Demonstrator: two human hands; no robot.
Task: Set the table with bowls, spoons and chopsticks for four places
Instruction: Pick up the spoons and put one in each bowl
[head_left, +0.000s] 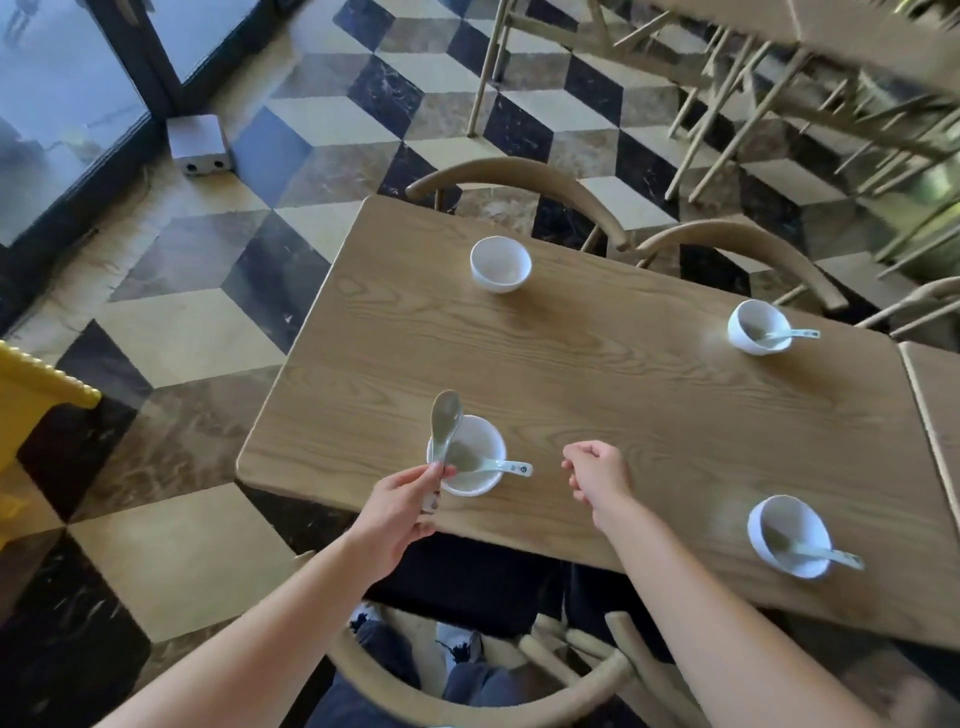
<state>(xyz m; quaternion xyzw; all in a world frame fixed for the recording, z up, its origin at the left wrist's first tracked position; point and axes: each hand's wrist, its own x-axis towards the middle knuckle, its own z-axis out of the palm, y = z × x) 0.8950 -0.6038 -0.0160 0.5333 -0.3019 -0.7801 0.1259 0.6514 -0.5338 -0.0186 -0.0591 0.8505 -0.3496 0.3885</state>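
We're looking down at a wooden table (597, 395), matte tan with strong wavy grain and rounded corners. There are four small round bowls on it, all glossy white and ceramic-looking, one toward each corner.

The far-left bowl (500, 263) has nothing in it. In the far-right bowl (756, 327) the far-right spoon (784, 336) lies with its handle sticking out over the rim to the right. Same deal at the near-right bowl (789, 535): the near-right spoon (810, 552) has its handle pointing right and slightly toward us. The near-left bowl (483, 439) holds the near-left spoon (493, 464), scoop down inside and handle over the rim pointing right. There's a small dark mark near the handle end, but it's too tiny for us to read.

The held spoon (445, 415) is in the air over the near-left bowl's left rim. Its long axis runs nearly straight up the frame, scoop end pointing away from us and handle end down in the left hand (400, 506). It's the deep soup type, pale and glossy with a greyish scoop. The left hand pinches the handle between thumb and fingertips.

The right hand (597, 470) hovers over the table just right of the near-left bowl. Its fingers are loosely curled in, with nothing in them as far as we can see.

Around the table are bentwood chairs (519, 182) with curved backs. The floor (332, 119) is polished stone tile in a black, cream and brown cube pattern.
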